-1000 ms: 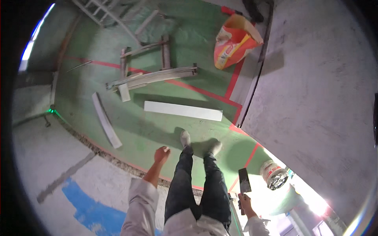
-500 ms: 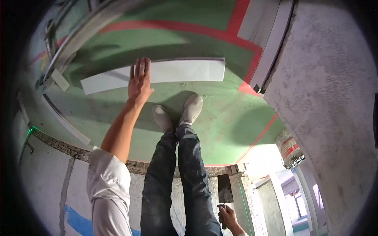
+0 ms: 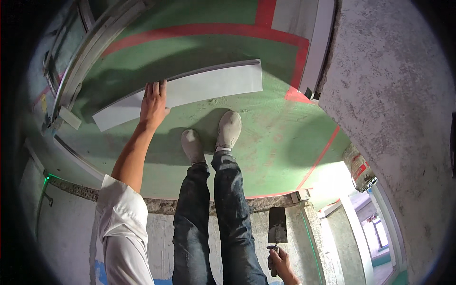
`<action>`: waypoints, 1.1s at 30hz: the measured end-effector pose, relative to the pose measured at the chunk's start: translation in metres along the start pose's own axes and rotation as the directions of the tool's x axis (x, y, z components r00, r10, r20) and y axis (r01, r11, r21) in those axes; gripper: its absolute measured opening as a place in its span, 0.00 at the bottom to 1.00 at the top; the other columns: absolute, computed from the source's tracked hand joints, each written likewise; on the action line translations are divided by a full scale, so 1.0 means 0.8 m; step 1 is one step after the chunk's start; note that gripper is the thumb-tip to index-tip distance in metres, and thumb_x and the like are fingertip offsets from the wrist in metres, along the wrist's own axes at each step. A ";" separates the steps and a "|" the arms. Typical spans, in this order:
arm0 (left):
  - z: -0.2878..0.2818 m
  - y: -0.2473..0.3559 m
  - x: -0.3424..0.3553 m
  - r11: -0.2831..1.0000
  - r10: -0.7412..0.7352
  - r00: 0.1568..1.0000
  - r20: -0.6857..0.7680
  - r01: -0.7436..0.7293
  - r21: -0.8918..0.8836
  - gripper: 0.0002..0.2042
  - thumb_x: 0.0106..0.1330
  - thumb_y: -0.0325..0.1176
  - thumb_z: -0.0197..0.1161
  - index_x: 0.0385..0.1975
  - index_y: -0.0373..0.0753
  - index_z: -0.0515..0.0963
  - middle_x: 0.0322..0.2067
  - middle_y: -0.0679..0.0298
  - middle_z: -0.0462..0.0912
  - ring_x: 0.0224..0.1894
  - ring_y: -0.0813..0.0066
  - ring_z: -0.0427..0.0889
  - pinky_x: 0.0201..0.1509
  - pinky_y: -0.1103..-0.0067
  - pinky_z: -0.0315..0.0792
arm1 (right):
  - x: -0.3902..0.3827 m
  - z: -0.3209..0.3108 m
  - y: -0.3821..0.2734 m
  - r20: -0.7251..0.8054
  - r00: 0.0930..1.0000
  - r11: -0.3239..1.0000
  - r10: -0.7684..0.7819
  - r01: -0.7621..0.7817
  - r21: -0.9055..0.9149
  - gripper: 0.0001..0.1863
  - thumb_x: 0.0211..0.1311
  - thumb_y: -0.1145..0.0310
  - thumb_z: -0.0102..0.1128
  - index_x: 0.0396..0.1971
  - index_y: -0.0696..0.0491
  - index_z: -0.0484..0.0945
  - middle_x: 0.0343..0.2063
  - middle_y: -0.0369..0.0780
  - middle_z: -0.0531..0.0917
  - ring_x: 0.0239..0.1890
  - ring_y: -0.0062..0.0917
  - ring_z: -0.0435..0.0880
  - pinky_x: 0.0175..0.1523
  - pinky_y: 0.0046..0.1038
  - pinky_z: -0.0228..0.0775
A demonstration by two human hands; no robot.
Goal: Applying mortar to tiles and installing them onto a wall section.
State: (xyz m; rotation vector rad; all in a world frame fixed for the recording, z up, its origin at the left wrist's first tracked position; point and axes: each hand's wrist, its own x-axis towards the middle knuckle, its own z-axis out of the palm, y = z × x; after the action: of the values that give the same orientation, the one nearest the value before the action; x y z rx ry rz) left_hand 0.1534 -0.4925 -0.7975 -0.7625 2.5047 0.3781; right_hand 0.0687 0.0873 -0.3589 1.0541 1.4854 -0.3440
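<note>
My left hand (image 3: pixel 154 104) is closed on a long white board (image 3: pixel 211 88), gripping it left of its middle. The fingertips hook over its far edge, and the thumb lies against the white face. This board stands out over the green floor ahead of my shoes, its thin far edge showing. At the lower right, my right hand (image 3: pixel 282 264) wraps round the handle of a trowel (image 3: pixel 277 225). The trowel's dark rectangular blade points away from me, with pale residue near the handle.
Red tape lines (image 3: pixel 209 31) cross the green floor (image 3: pixel 266 123). My pale shoes (image 3: pixel 230 129) stand just short of the board. A rough grey wall (image 3: pixel 389 85) rises at right, with a stained bucket (image 3: pixel 357 168) beside it. Metal profiles (image 3: pixel 95 57) lie at far left.
The board has shifted left, its left end coming nearer me and its far edge tipping up. My left hand has moved with it, fingers now curled over. The trowel has come further into view.
</note>
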 end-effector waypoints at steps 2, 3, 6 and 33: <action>-0.023 -0.001 -0.009 1.000 0.026 1.000 0.013 -0.025 -0.014 0.54 0.46 0.36 0.86 0.75 0.33 0.62 0.66 0.46 0.70 0.70 0.44 0.71 0.82 0.59 0.64 | -0.005 -0.002 0.001 0.010 1.000 0.999 -0.029 0.030 -0.020 0.12 0.79 0.61 0.62 0.45 0.55 0.80 0.23 0.33 0.79 0.21 0.18 0.78 0.24 0.26 0.71; -0.035 -0.004 -0.018 0.999 0.032 0.999 0.007 -0.032 -0.003 0.54 0.46 0.36 0.86 0.75 0.33 0.62 0.66 0.46 0.70 0.70 0.44 0.71 0.82 0.59 0.64 | -0.009 0.001 0.001 0.010 0.999 0.999 -0.036 0.036 -0.025 0.12 0.79 0.60 0.62 0.44 0.55 0.80 0.23 0.33 0.79 0.21 0.18 0.78 0.24 0.26 0.71; -0.079 0.010 -0.051 0.987 0.137 0.990 0.021 -0.135 -0.089 0.53 0.47 0.39 0.85 0.75 0.33 0.62 0.66 0.42 0.72 0.68 0.43 0.73 0.77 0.57 0.66 | -0.019 -0.008 0.015 0.005 0.998 0.993 -0.061 0.062 -0.096 0.12 0.81 0.59 0.61 0.48 0.54 0.80 0.24 0.33 0.78 0.20 0.19 0.77 0.24 0.27 0.71; -0.701 0.339 -0.643 0.350 0.846 0.027 0.533 0.726 -0.592 0.47 0.71 0.72 0.57 0.71 0.31 0.69 0.62 0.50 0.80 0.61 0.60 0.83 0.66 0.63 0.79 | -0.235 -0.136 0.345 -0.124 0.907 0.692 -0.403 0.391 0.606 0.22 0.77 0.43 0.62 0.36 0.49 0.77 0.20 0.32 0.73 0.16 0.20 0.70 0.20 0.30 0.61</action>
State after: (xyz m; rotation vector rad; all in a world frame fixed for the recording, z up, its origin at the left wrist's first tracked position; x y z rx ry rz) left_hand 0.1587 -0.2651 -0.0224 -0.2414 0.4054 1.8506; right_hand 0.1843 0.2405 -0.0649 1.2147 1.6200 -1.2277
